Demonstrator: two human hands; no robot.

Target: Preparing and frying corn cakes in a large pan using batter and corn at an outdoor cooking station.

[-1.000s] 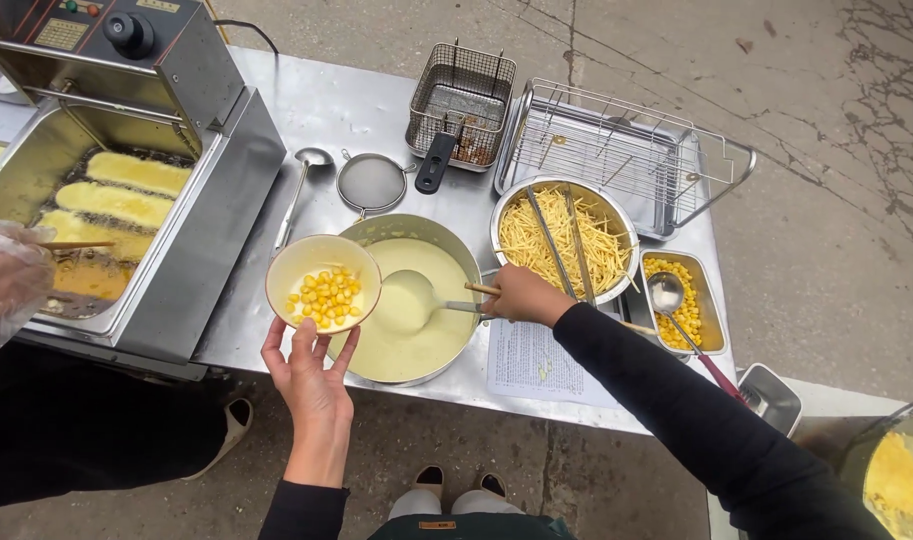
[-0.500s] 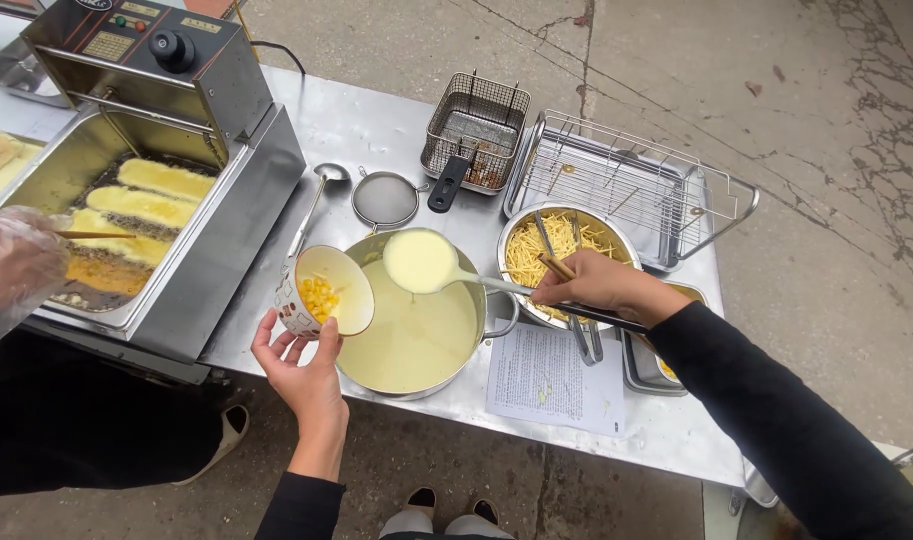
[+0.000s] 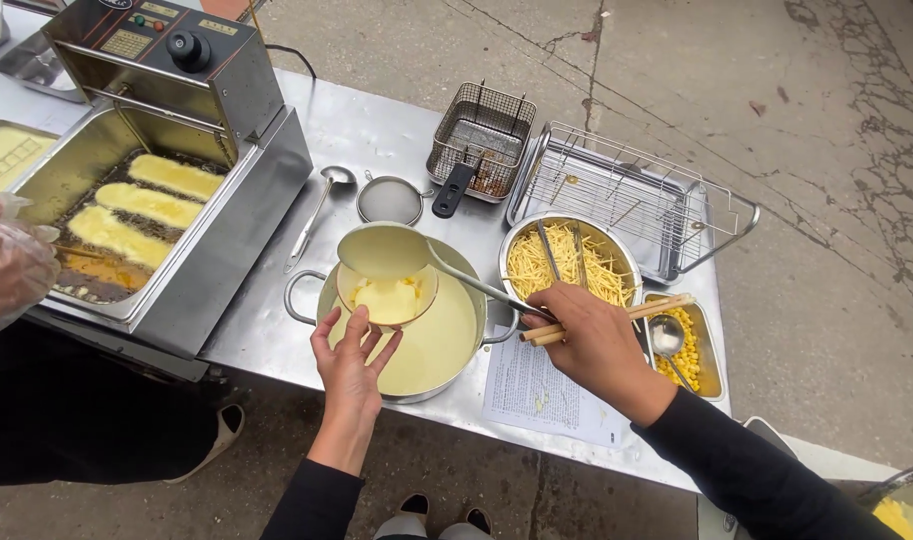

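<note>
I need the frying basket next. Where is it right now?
In the head view, the empty wire frying basket sits at the far edge of the steel table, between the small round strainer and the wire rack.

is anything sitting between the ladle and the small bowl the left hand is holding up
Nothing visible does. The ladle, held in the right hand together with chopsticks, is tipped right over the small bowl. The left hand holds that bowl over the batter pot.

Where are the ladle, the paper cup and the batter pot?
ladle point(image 3: 381, 250): head view, on its bowl.
paper cup point(image 3: 388, 297): head view, on the batter inside.
batter pot point(image 3: 444, 335): head view, on the batter surface.
</note>
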